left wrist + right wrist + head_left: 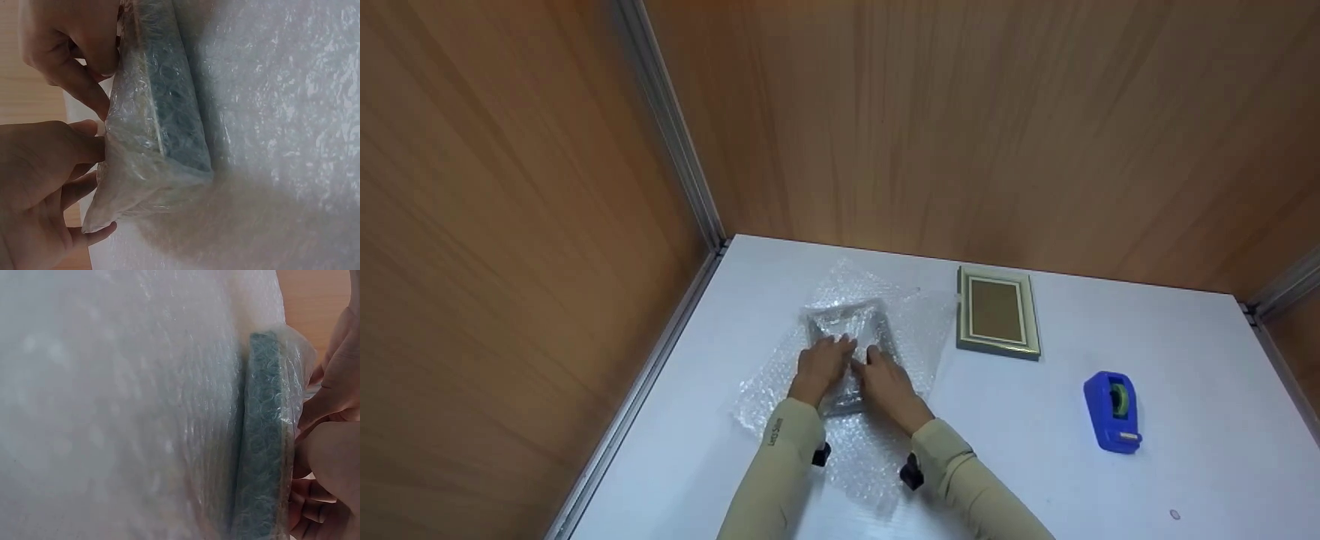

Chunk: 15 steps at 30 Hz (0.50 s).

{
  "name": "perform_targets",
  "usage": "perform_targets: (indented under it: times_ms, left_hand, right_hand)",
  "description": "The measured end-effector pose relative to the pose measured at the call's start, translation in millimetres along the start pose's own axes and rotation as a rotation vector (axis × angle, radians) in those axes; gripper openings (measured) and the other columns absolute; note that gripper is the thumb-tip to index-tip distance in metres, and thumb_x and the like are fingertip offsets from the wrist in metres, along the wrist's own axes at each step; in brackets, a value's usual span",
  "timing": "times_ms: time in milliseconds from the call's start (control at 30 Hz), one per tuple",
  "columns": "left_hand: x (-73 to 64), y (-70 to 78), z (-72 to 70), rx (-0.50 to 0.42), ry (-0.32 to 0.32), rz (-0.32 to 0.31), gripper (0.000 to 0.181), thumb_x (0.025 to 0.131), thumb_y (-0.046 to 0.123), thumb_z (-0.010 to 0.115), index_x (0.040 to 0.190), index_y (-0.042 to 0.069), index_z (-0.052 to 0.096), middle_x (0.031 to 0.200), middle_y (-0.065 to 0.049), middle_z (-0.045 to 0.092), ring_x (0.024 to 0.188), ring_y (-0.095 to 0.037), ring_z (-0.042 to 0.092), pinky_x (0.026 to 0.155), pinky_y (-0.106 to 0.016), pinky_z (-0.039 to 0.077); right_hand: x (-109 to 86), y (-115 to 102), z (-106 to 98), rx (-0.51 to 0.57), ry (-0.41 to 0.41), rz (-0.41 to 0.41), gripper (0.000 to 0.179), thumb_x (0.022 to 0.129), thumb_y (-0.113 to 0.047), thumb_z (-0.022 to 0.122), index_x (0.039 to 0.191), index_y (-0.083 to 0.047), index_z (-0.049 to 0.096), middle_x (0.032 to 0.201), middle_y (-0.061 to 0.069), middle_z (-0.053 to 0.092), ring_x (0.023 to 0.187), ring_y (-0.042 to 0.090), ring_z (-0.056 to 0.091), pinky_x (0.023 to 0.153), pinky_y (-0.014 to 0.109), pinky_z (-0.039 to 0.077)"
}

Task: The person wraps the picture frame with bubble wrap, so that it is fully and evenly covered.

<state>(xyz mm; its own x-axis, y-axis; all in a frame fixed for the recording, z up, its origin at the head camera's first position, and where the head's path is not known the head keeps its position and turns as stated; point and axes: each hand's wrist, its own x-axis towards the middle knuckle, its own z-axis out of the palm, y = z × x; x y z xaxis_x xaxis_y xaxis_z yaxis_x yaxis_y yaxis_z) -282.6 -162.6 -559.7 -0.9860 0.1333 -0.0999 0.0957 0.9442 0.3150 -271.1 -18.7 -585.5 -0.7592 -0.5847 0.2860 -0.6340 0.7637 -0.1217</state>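
A picture frame (pixel 847 409) lies under clear bubble wrap (pixel 855 465) on the white table. More of the wrap spreads flat around it. My left hand (pixel 821 367) is over the frame's left part and grips a folded layer of wrap. In the left wrist view, the left hand (pixel 39 185) has its fingers at the edge of this fold, by the frame's corner. Beside it, my right hand (pixel 889 386) pinches the wrap over the frame's middle. Curled fingers of the right hand (pixel 332 467) show in the right wrist view, their tips partly hidden.
A second picture frame (pixel 997 311), gold-edged with a brown centre, lies at the back, right of the wrap. A blue tape dispenser (pixel 1112 412) with a green roll stands farther right. Wood-grain panels (pixel 960 135) close off the table's back and left.
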Motion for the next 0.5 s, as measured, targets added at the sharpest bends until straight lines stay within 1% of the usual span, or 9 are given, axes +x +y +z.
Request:
perform_targets:
  times_ms: [100,200,233,267,333,400,433,500]
  left_hand:
    - [0.1,-1.0,0.5,0.032,0.004,0.019,0.036,0.099,0.025,0.041,0.132,0.014,0.049,0.125,-0.019,0.054,0.115,-0.035,0.051,0.089,-0.052,0.045]
    - [0.8,-1.8,0.7,0.053,0.022,0.026,0.034,0.099,0.025,0.04,0.129,0.016,0.053,0.116,-0.017,0.059,0.106,-0.034,0.056,0.082,-0.05,0.048]
    - [1.1,-2.0,0.8,0.053,0.028,0.028,0.033,0.1,0.025,0.039,0.128,0.016,0.054,0.113,-0.017,0.06,0.102,-0.035,0.057,0.08,-0.05,0.048]
    - [1.2,-2.1,0.5,0.046,0.025,0.027,0.033,0.1,0.025,0.038,0.127,0.017,0.055,0.113,-0.017,0.06,0.103,-0.035,0.057,0.082,-0.05,0.048]
    - [1.1,-2.3,0.3,0.033,0.013,0.023,0.033,0.099,0.024,0.041,0.129,0.018,0.054,0.117,-0.018,0.059,0.107,-0.035,0.056,0.084,-0.05,0.047]
    - [0.7,-2.2,-0.5,0.034,-0.004,0.026,0.034,0.098,0.021,0.044,0.13,0.019,0.053,0.122,-0.018,0.056,0.112,-0.035,0.053,0.088,-0.051,0.045]
    - [0.5,-2.1,-0.6,0.029,-0.012,0.024,0.034,0.098,0.021,0.044,0.131,0.019,0.052,0.126,-0.019,0.054,0.116,-0.035,0.051,0.091,-0.051,0.044]
    - [0.4,-2.1,-0.7,0.011,-0.019,0.014,0.035,0.098,0.022,0.043,0.132,0.019,0.051,0.129,-0.019,0.052,0.118,-0.036,0.048,0.093,-0.052,0.042]
  right_hand:
    - [-0.7,0.2,1.9,-0.026,0.025,-0.026,0.024,0.09,-0.009,0.056,0.112,-0.009,0.066,0.103,0.014,0.052,0.08,0.026,0.055,0.055,0.033,0.052]
    - [-2.4,0.9,4.3,-0.076,0.069,-0.076,0.023,0.089,-0.007,0.054,0.109,-0.005,0.065,0.114,0.013,0.053,0.092,0.028,0.056,0.067,0.033,0.054]
    - [-3.2,1.5,5.4,-0.104,0.079,-0.098,0.023,0.088,-0.007,0.054,0.109,-0.005,0.065,0.117,0.012,0.053,0.094,0.026,0.057,0.071,0.032,0.053]
    - [-3.8,2.0,6.1,-0.125,0.084,-0.119,0.025,0.088,-0.007,0.055,0.11,-0.004,0.064,0.119,0.01,0.054,0.097,0.025,0.057,0.077,0.032,0.052]
    - [-4.7,2.2,6.2,-0.151,0.054,-0.139,0.028,0.088,-0.007,0.055,0.115,-0.004,0.062,0.125,0.007,0.055,0.1,0.021,0.057,0.082,0.031,0.05]
    - [-4.9,2.4,5.9,-0.168,0.024,-0.153,0.032,0.087,-0.009,0.057,0.119,-0.005,0.06,0.127,0.004,0.055,0.098,0.018,0.058,0.082,0.029,0.049]
    - [-4.6,2.2,5.3,-0.172,0.012,-0.159,0.034,0.086,-0.009,0.058,0.12,-0.005,0.059,0.128,0.003,0.055,0.096,0.018,0.058,0.08,0.029,0.049]
    - [-3.8,1.6,4.2,-0.152,0.001,-0.153,0.036,0.085,-0.009,0.06,0.121,-0.005,0.059,0.128,0.003,0.055,0.088,0.019,0.059,0.073,0.028,0.051]
